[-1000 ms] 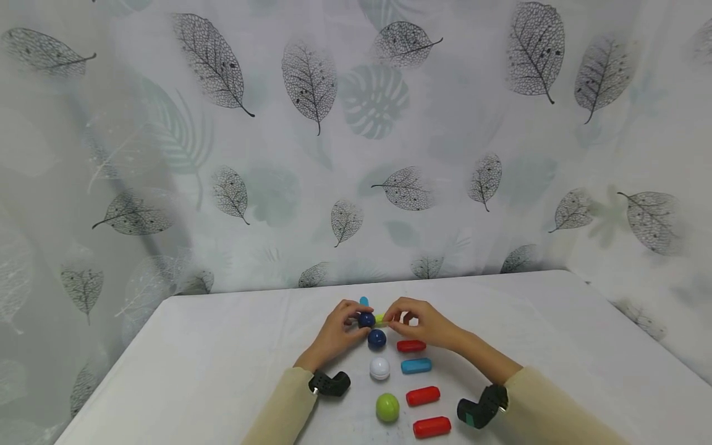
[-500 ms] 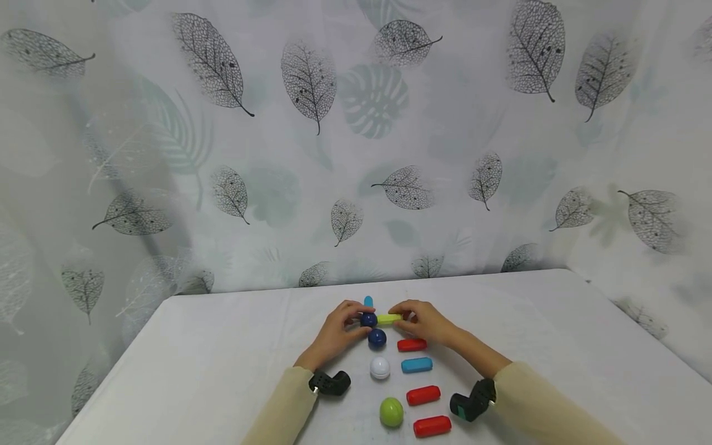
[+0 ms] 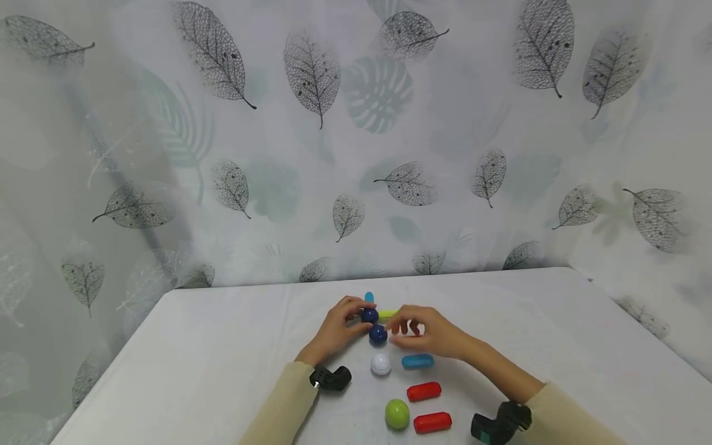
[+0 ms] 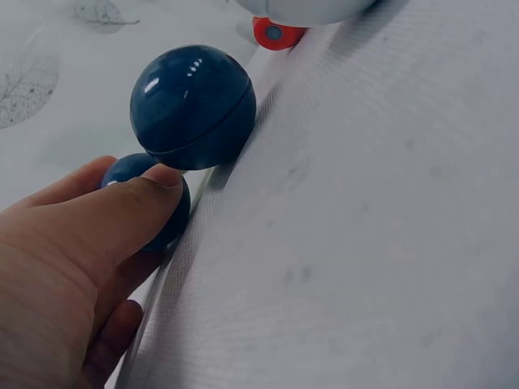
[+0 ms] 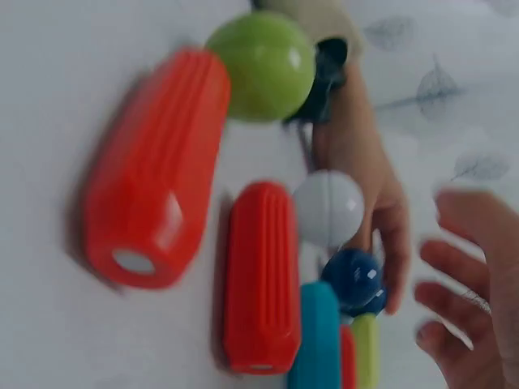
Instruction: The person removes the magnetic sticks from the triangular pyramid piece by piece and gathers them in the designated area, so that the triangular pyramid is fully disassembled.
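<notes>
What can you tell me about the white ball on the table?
The white ball is a smooth, glossy sphere, plastic by the look of it, with a faint seam round its middle. It rests on the white table in a line of balls, between a dark blue ball and a green ball. No hand touches it.

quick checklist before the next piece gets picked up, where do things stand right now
1. Left hand steadying the far dark blue ball: ok, thumb on it in the left wrist view.
2. Green stick beside that ball: ok; contact cannot tell.
3. Right hand free: cannot tell, fingers curled over where a red stick may lie hidden.
4. Near dark blue ball resting on the table: ok.
5. Spare pieces in reach, white ball and blue stick: ok.
</notes>
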Demonstrator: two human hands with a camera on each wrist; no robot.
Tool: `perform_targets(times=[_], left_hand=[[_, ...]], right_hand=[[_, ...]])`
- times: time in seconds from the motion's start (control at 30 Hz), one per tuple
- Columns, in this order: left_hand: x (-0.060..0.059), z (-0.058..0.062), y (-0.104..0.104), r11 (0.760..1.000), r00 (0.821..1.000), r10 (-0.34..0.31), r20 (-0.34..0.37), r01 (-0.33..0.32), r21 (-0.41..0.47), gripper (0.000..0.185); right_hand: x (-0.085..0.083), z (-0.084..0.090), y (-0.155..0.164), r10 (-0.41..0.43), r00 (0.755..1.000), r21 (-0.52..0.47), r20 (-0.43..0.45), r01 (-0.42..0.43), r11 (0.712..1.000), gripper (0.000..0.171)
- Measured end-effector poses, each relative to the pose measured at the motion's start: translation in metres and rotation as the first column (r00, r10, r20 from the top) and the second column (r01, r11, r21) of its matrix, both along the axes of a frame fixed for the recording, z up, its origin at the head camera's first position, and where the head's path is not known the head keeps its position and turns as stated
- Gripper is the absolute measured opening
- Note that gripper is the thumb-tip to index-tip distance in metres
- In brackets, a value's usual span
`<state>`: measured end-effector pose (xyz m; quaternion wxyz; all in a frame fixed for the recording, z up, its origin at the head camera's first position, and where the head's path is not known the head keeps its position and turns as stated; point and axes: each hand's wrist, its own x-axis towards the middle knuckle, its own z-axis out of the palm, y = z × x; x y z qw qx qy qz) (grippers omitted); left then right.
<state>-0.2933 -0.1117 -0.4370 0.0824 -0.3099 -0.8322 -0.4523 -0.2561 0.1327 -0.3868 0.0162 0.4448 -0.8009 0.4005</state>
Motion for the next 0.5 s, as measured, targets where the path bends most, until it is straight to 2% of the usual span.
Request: perform_targets(times=[0.03, 0.1, 0.17, 0.23, 0.3, 0.37, 0.5], left_hand=[[0.0, 0.001, 0.0, 1.0, 1.0, -0.002, -0.003, 0.002, -0.003, 0.035], [-0.001, 0.003, 0.0, 1.0, 1.0, -0.001, -0.006, 0.001, -0.005, 0.036], [-0.001, 0.004, 0.0, 1.0, 1.0, 0.009, 0.001, -0.009, -0.004, 0.036], [0.0, 0.005, -0.001, 1.0, 1.0, 0.02, 0.017, -0.02, 0.001, 0.036], [0.0, 0.005, -0.001, 1.0, 0.999, 0.023, 0.032, -0.023, 0.006, 0.036], [0.0, 0.003, -0.001, 1.0, 0.999, 0.02, 0.038, -0.02, 0.003, 0.036], [0.0, 0.001, 0.0, 1.0, 0.999, 0.015, 0.041, -0.015, -0.005, 0.036]], right_hand=[[0.006, 0.003, 0.001, 0.091, 0.996, 0.006, 0.02, -0.091, 0.996, 0.019], [0.017, 0.009, 0.003, 0.251, 0.964, 0.047, 0.086, -0.256, 0.966, 0.02], [0.027, 0.013, 0.003, 0.334, 0.93, 0.121, 0.153, -0.354, 0.928, 0.021], [0.035, 0.016, 0.001, 0.346, 0.917, 0.211, 0.2, -0.385, 0.898, 0.022], [0.039, 0.017, -0.001, 0.335, 0.916, 0.281, 0.22, -0.388, 0.878, 0.022], [0.042, 0.017, -0.002, 0.315, 0.922, 0.324, 0.225, -0.376, 0.868, 0.022], [0.046, 0.017, -0.003, 0.316, 0.921, 0.328, 0.227, -0.377, 0.866, 0.023]])
